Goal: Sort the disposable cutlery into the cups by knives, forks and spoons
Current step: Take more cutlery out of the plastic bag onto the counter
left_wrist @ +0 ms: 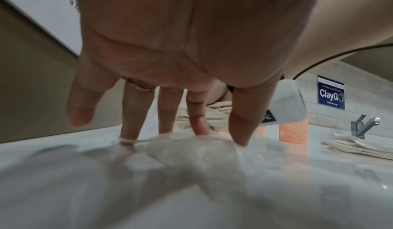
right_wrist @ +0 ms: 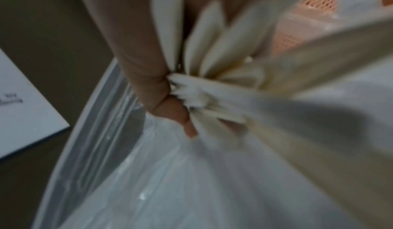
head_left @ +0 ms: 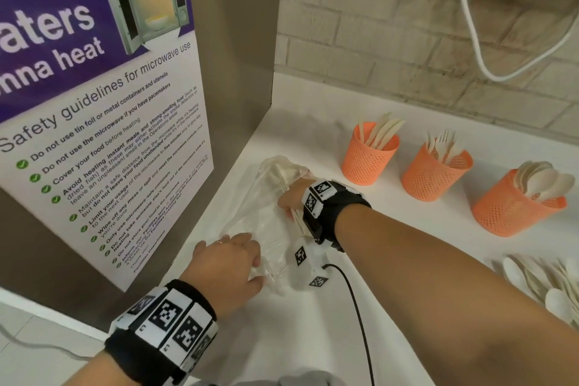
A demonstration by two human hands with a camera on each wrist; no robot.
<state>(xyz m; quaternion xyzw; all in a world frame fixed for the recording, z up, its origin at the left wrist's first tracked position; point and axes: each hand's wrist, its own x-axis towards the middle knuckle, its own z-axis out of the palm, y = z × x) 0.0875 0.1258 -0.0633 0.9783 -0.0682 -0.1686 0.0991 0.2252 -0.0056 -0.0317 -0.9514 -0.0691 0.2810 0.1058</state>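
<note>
Three orange mesh cups stand in a row on the white counter (head_left: 313,323): the knife cup (head_left: 369,157), the fork cup (head_left: 434,175) and the spoon cup (head_left: 513,207), each holding cream cutlery. A clear plastic bag (head_left: 250,216) lies left of them by the wall panel. My left hand (head_left: 232,260) presses its straight fingers (left_wrist: 168,115) down on the bag's near end (left_wrist: 187,150). My right hand (head_left: 289,197) reaches into the bag and grips a bundle of cream cutlery (right_wrist: 214,74); fork tines show against its curled fingers (right_wrist: 161,101).
A loose pile of cream spoons (head_left: 548,285) lies at the counter's right edge. A small white block with a black cable (head_left: 308,266) sits between my hands. A poster panel (head_left: 109,135) walls off the left side; a tap (left_wrist: 361,125) stands far right.
</note>
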